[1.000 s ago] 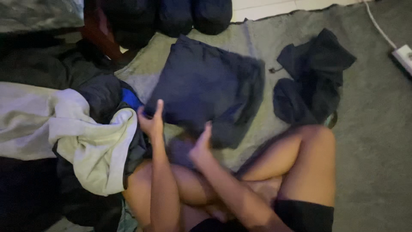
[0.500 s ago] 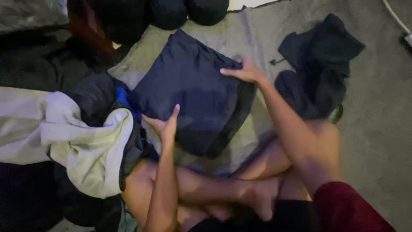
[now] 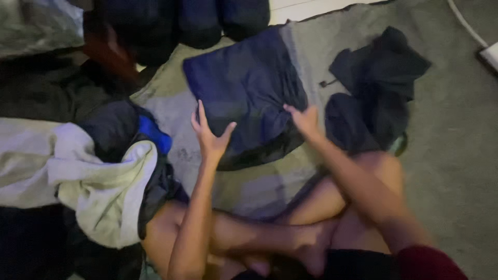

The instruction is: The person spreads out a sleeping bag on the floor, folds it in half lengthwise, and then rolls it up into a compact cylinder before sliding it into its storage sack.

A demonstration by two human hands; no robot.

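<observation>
The folded navy garment (image 3: 244, 88) lay on the grey blanket (image 3: 321, 46). The left hand (image 3: 210, 136) rested open at its near-left edge; the right hand (image 3: 305, 120) pressed open-fingered on its near-right edge, beside black clothing (image 3: 378, 78).

Floor: grey carpet (image 3: 456, 171), bare along its right side.
Blanket: grey blanket (image 3: 249, 181) spread over the middle of the floor, reaching its far edge.
On the blanket: folded dark blue garment (image 3: 244, 88) in the middle; crumpled black garment (image 3: 373, 88) at the blanket's right edge.
Left side of floor: clothes heap (image 3: 78, 176), pale cloth on top, dark pieces beneath.
Far right corner: white cable (image 3: 464, 26).
</observation>
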